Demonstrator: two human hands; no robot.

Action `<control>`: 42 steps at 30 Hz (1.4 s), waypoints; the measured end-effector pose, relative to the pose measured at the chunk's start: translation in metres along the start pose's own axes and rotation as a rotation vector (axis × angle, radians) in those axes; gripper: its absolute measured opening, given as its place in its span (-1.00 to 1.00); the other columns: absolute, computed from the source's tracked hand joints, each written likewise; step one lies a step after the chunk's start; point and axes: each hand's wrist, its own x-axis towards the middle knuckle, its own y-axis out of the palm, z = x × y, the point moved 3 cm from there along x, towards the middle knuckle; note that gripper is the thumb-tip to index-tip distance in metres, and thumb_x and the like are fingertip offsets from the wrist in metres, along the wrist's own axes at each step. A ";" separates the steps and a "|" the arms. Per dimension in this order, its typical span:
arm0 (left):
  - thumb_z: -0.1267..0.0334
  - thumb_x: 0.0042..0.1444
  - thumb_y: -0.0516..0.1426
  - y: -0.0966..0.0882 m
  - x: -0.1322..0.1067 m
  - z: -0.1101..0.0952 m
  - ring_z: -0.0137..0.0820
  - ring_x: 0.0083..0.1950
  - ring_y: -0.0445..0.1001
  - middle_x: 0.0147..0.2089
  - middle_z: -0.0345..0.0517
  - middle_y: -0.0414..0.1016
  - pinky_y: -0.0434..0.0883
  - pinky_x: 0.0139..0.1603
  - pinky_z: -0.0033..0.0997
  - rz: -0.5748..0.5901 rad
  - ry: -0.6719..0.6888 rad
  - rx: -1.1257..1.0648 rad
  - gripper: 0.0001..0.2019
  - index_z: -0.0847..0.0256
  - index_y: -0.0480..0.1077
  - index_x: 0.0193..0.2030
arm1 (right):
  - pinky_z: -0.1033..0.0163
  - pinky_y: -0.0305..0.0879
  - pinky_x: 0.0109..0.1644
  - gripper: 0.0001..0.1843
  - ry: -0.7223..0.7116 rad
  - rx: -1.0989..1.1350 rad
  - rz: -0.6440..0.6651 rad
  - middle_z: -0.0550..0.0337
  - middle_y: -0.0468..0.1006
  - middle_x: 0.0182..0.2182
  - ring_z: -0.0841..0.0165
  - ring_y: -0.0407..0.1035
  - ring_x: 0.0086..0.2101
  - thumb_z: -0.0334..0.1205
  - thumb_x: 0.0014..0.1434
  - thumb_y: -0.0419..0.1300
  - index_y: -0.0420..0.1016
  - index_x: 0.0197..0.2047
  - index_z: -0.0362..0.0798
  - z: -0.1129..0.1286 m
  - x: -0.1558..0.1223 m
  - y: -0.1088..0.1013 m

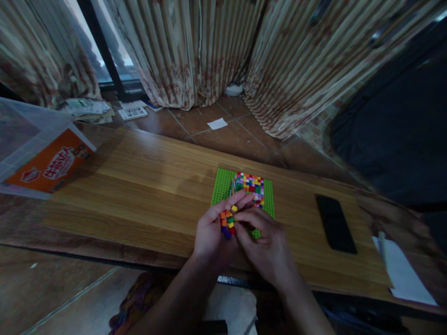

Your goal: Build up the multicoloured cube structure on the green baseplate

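Observation:
My left hand [211,232] is cupped palm up around a small heap of toy building bricks [223,222] in orange, yellow, green, red and blue. The thumb and index finger of my right hand [265,237] are pinched together at the right side of the heap, on a small yellow brick partly hidden by the fingertips. Just beyond both hands, a block built of many coloured bricks [252,183] stands on a green studded baseplate [220,184]. My hands cover the near part of the baseplate and some of the block.
The wooden table [139,186] carries a black phone [335,223] on the right. White paper [408,274] with a pen [383,249] lies at the right end. A clear plastic box [38,135] with an orange label stands at the left end. Curtains [195,51] hang behind.

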 end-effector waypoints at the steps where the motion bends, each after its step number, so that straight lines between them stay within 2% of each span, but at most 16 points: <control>1: 0.30 0.18 -0.02 0.000 0.000 0.000 -0.23 0.12 0.51 -0.04 0.13 0.61 0.34 0.27 -0.21 -0.003 -0.002 -0.006 -0.66 0.37 0.56 -0.15 | 0.22 0.40 -0.10 -0.83 0.000 0.003 -0.009 0.21 0.59 -0.30 0.35 0.48 -0.23 -0.38 0.20 0.16 0.55 -0.24 0.04 0.000 -0.001 0.000; 3: 0.31 0.17 -0.01 0.000 0.001 0.000 -0.24 0.10 0.52 -0.05 0.15 0.61 0.40 0.20 -0.24 -0.019 -0.008 -0.032 -0.68 0.38 0.56 -0.15 | 0.23 0.40 -0.11 -0.84 0.010 0.035 -0.033 0.22 0.59 -0.29 0.36 0.48 -0.23 -0.38 0.20 0.17 0.54 -0.24 0.05 0.000 -0.002 -0.002; 5: 0.32 0.16 0.01 -0.002 0.002 -0.002 -0.26 0.02 0.56 -0.08 0.16 0.62 0.47 0.07 -0.29 -0.062 -0.017 -0.071 -0.69 0.39 0.55 -0.16 | 0.25 0.41 -0.11 -0.82 0.039 0.089 -0.095 0.21 0.59 -0.22 0.36 0.48 -0.20 -0.35 0.21 0.18 0.55 -0.16 0.06 -0.003 -0.003 -0.007; 8: 0.32 0.16 0.04 -0.009 0.004 -0.008 -0.39 -0.25 0.57 -0.22 0.10 0.61 0.52 -0.22 -0.44 -0.158 -0.014 -0.094 -0.74 0.39 0.53 -0.21 | 0.25 0.42 -0.09 -0.75 0.101 0.106 -0.228 0.18 0.58 -0.13 0.36 0.48 -0.15 -0.28 0.25 0.18 0.55 -0.03 0.10 -0.014 -0.004 -0.021; 11: 0.38 0.14 0.05 -0.017 0.005 -0.015 -0.58 -0.53 0.38 -0.42 -0.07 0.50 0.33 -0.56 -0.64 -0.218 0.003 -0.032 -0.80 0.40 0.50 -0.26 | 0.24 0.44 -0.14 -0.82 0.161 0.062 -0.333 0.18 0.61 -0.19 0.34 0.50 -0.19 -0.21 0.23 0.21 0.61 -0.12 0.08 -0.030 -0.005 -0.036; 13: 0.39 0.11 0.07 -0.019 0.006 -0.016 -0.63 -0.61 0.22 -0.49 -0.15 0.39 0.13 -0.67 -0.68 -0.183 -0.006 0.022 -0.83 0.41 0.48 -0.29 | 0.23 0.46 -0.17 -0.83 0.233 0.058 -0.370 0.16 0.63 -0.24 0.32 0.52 -0.24 -0.16 0.19 0.25 0.62 -0.17 0.03 -0.042 -0.007 -0.043; 17: 0.34 0.04 0.13 -0.018 0.004 -0.009 -0.67 -0.64 0.06 -0.51 -0.23 0.30 -0.04 -0.69 -0.65 -0.095 -0.063 0.136 -0.83 0.38 0.49 -0.27 | 0.20 0.49 -0.23 -0.75 0.390 0.035 -0.365 0.13 0.67 -0.30 0.28 0.56 -0.31 -0.08 0.12 0.29 0.61 -0.19 -0.04 -0.056 -0.012 -0.047; 20: 0.30 0.03 0.15 -0.016 0.002 -0.001 -0.69 -0.65 0.00 -0.52 -0.25 0.29 -0.12 -0.66 -0.63 -0.086 -0.089 0.216 -0.78 0.37 0.53 -0.22 | 0.21 0.48 -0.27 -0.74 0.420 0.022 -0.318 0.12 0.68 -0.31 0.27 0.57 -0.34 -0.06 0.11 0.29 0.62 -0.21 -0.04 -0.056 -0.012 -0.041; 25: 0.24 0.05 0.14 -0.012 0.003 0.007 -0.69 -0.67 -0.08 -0.56 -0.28 0.28 -0.20 -0.64 -0.59 -0.040 -0.118 0.308 -0.69 0.29 0.54 -0.09 | 0.23 0.46 -0.28 -0.76 0.408 -0.044 -0.291 0.15 0.68 -0.34 0.27 0.57 -0.36 -0.04 0.13 0.28 0.61 -0.25 -0.02 -0.051 -0.009 -0.034; 30: 0.20 0.04 0.16 -0.007 0.003 0.014 -0.69 -0.67 -0.09 -0.58 -0.30 0.25 -0.20 -0.63 -0.59 -0.025 -0.113 0.385 -0.67 0.27 0.53 -0.08 | 0.24 0.40 -0.31 -0.75 0.376 -0.150 -0.296 0.16 0.67 -0.38 0.27 0.56 -0.38 -0.02 0.14 0.27 0.60 -0.27 -0.02 -0.049 -0.005 -0.031; 37: 0.15 0.06 0.15 -0.007 0.005 0.019 -0.67 -0.66 -0.09 -0.58 -0.30 0.25 -0.19 -0.63 -0.57 -0.011 -0.129 0.425 -0.61 0.25 0.51 0.01 | 0.28 0.39 -0.32 -0.81 0.279 -0.144 -0.315 0.19 0.64 -0.39 0.32 0.52 -0.40 -0.09 0.13 0.29 0.61 -0.31 -0.03 -0.052 -0.002 -0.030; 42: 0.16 0.07 0.13 -0.009 0.006 0.018 -0.68 -0.66 -0.10 -0.58 -0.32 0.23 -0.18 -0.62 -0.58 -0.009 -0.115 0.439 -0.63 0.25 0.51 -0.01 | 0.29 0.39 -0.33 -0.84 0.288 -0.110 -0.376 0.22 0.64 -0.41 0.34 0.52 -0.41 -0.11 0.11 0.31 0.61 -0.31 -0.02 -0.056 -0.003 -0.029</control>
